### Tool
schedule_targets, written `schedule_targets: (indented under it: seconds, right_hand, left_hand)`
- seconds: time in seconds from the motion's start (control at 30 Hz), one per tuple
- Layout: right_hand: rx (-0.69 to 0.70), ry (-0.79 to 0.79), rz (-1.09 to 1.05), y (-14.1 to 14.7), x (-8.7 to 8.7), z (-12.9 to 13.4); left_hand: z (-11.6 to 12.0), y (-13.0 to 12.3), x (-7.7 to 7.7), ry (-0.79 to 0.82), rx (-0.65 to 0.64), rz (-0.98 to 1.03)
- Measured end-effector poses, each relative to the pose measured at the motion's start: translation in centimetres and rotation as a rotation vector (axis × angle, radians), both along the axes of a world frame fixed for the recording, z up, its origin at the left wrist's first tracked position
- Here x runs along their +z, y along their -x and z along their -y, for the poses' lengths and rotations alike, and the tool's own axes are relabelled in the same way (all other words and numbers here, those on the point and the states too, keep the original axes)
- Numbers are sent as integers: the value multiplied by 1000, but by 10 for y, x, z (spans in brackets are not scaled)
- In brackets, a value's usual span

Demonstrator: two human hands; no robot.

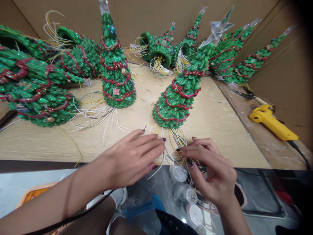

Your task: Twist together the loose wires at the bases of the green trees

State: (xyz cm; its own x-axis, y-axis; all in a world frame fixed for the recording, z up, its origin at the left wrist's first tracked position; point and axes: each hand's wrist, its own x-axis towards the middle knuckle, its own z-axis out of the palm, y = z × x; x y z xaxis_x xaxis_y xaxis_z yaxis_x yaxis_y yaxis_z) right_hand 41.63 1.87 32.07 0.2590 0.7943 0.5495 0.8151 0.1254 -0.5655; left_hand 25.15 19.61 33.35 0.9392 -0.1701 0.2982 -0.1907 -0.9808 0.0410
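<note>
A green glittery Christmas tree [178, 94] with red garlands and a clear star on top leans to the right on the table. White, yellow and green wires [179, 137] come out from under its base. My left hand [137, 156] lies palm down at the table's front edge, fingers stretched out beside and over some wires. My right hand [210, 166] is at the other side, its thumb and fingertips closed on the wires. Left of this tree another one [117, 75] stands upright, with white wires [97, 112] spread at its base.
More trees lie at the left [39, 91] and at the back [158, 49]. On the right are a yellow glue gun [274, 122] and pliers [244, 94]. Small wire clippings are scattered on the table [210, 114]. Spools [195, 213] sit below the edge.
</note>
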Motion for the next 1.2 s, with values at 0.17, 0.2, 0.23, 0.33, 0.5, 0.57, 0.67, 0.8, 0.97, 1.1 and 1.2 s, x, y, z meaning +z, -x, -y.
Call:
schedule_targets:
  seconds: [0.17, 0.2, 0.23, 0.33, 0.5, 0.57, 0.67, 0.8, 0.97, 1.1, 1.2]
  right_hand:
    - [-41, 8, 15, 3, 1, -1]
    - [-47, 19, 43, 5, 1, -1]
    - [-59, 30, 81, 6, 1, 0]
    - [-126, 62, 225, 12, 3, 1]
    - [-251, 148, 346, 26, 11, -4]
    - [-281, 189, 352, 33, 14, -8]
    - [-289, 235, 357, 42, 17, -12]
    - [-287, 282, 378, 45, 17, -10]
    - [-299, 277, 477, 45, 16, -4]
    - [-275, 228, 471, 50, 15, -4]
    - [-235, 182, 430, 55, 12, -7]
  left_hand:
    - [2, 3, -2, 33, 33, -29]
    - [2, 4, -3, 38, 31, -35]
    - [2, 4, -3, 44, 27, -35]
    - [2, 6, -5, 63, 32, -17]
    - [2, 13, -9, 125, 70, -7]
    - [2, 17, -11, 140, 75, 0]
    - [3, 22, -11, 149, 75, 11]
    - [6, 28, -11, 154, 69, 29]
    - [9, 32, -14, 41, 80, 118]
    - [13, 31, -12, -62, 49, 216]
    - [18, 28, -10, -97, 52, 261]
